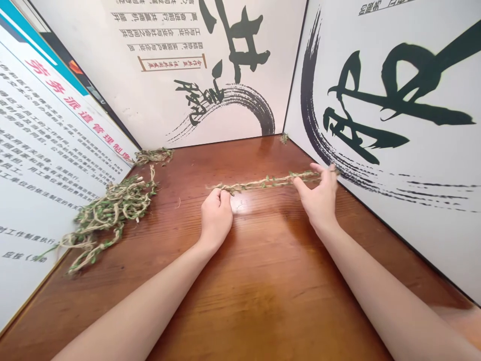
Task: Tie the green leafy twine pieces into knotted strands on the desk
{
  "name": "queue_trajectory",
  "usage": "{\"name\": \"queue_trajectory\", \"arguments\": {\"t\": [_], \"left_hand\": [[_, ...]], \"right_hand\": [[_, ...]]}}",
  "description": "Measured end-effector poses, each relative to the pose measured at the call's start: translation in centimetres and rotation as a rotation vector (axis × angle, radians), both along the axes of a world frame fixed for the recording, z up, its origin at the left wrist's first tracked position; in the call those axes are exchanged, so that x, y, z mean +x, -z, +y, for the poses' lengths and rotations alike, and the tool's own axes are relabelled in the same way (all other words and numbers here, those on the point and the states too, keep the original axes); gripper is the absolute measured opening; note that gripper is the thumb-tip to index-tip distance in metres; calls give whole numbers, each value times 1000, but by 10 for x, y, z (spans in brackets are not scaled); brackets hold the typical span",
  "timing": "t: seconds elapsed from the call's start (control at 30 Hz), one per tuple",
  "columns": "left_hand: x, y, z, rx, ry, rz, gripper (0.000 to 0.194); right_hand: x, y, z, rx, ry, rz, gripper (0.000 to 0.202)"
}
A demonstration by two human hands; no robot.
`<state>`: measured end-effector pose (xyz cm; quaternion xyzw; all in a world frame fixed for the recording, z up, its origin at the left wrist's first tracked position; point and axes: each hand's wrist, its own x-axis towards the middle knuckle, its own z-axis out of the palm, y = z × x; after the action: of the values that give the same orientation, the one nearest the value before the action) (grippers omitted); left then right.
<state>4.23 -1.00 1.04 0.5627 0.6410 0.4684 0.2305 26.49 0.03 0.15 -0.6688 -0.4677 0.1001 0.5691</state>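
Note:
A length of twine with small green leaves (263, 183) stretches between my two hands, doubled into strands that lie side by side. My left hand (218, 213) is closed in a pinch on its left end, near the middle of the table, with a short frayed tip sticking out to the left. At the right end, my right hand (319, 198) has its thumb and fingers spread, with the twine passing across them. Exactly how the strands run behind those fingers is blurred.
A tangled heap of leafy twine (116, 210) lies on the brown wooden table (255, 281) at the left. Behind it is a smaller bunch (154, 156), and a little tuft (284, 138) sits at the back corner. Printed panels (240, 120) enclose the table.

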Motion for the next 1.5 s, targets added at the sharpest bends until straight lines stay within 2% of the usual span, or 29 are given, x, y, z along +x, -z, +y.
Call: {"name": "queue_trajectory", "arguments": {"t": [0.07, 0.13, 0.27, 0.37, 0.47, 0.53, 0.6, 0.7, 0.8, 0.87, 0.9, 0.93, 1.0, 1.03, 1.07, 1.1, 1.13, 1.17, 1.2, 1.23, 1.27, 1.3, 1.37, 1.43, 1.5], "left_hand": [[0, -1, 0, 31, -27, -6, 31], [0, -1, 0, 58, -56, -21, 32], [-4, 4, 4, 89, -160, -75, 32], [-9, 12, 11, 95, -241, -180, 30], [-12, 18, 17, 96, -280, -250, 26], [-12, 18, 17, 92, -274, -254, 24], [-11, 17, 16, 87, -262, -241, 24], [-11, 15, 16, 70, -279, -230, 25], [-13, 16, 18, 34, -315, -269, 24], [-14, 16, 19, 14, -340, -301, 24], [-14, 16, 19, 12, -342, -309, 25], [-14, 15, 18, 11, -331, -314, 26], [-11, 11, 15, 18, -272, -294, 27], [-9, 9, 13, 23, -231, -271, 28], [-8, 6, 11, 24, -187, -243, 29], [-6, 4, 9, 23, -145, -215, 29], [-5, 2, 8, 19, -107, -191, 29], [-4, 0, 7, 16, -69, -173, 29], [-4, 0, 6, 15, -32, -159, 29], [-4, 0, 6, 18, 4, -145, 30], [-4, 1, 5, 25, 44, -130, 31], [-4, 3, 5, 33, 88, -117, 33], [-5, 6, 5, 42, 191, -104, 37], [-5, 8, 4, 35, 292, -105, 38], [-4, 9, 4, 11, 389, -119, 37]], "right_hand": [[6, -1, -1, -39, 164, -196, 64], [7, -4, -4, -49, 222, -280, 72], [4, -10, -12, -1, 171, -448, 97], [11, -12, -12, 57, 73, -393, 102], [27, -11, -7, 130, 4, -103, 97], [38, -11, -4, 143, 66, 9, 80], [46, -13, -3, 156, 124, -23, 65], [53, -21, -2, 126, 111, -172, 64], [59, -38, 8, 33, 32, -412, 75], [65, -57, 22, -4, -12, -607, 85], [68, -67, 31, -24, -35, -636, 90], [70, -78, 40, -55, -90, -591, 93], [71, -99, 55, -176, -276, -203, 89], [70, -108, 61, -303, -376, -30, 86], [67, -115, 64, -423, -457, 28, 83], [62, -120, 64, -519, -478, -24, 80], [55, -123, 61, -572, -440, -139, 76], [46, -123, 56, -551, -355, -236, 68], [34, -120, 47, -470, -313, -265, 51], [19, -115, 36, -406, -330, -207, 27], [3, -107, 23, -388, -421, -74, 13], [-14, -97, 10, -431, -534, 126, 12], [-47, -73, -13, -532, -644, 311, 18], [-75, -49, -30, -579, -743, 745, 23], [-92, -30, -37, -493, -804, 1005, 29]]}}
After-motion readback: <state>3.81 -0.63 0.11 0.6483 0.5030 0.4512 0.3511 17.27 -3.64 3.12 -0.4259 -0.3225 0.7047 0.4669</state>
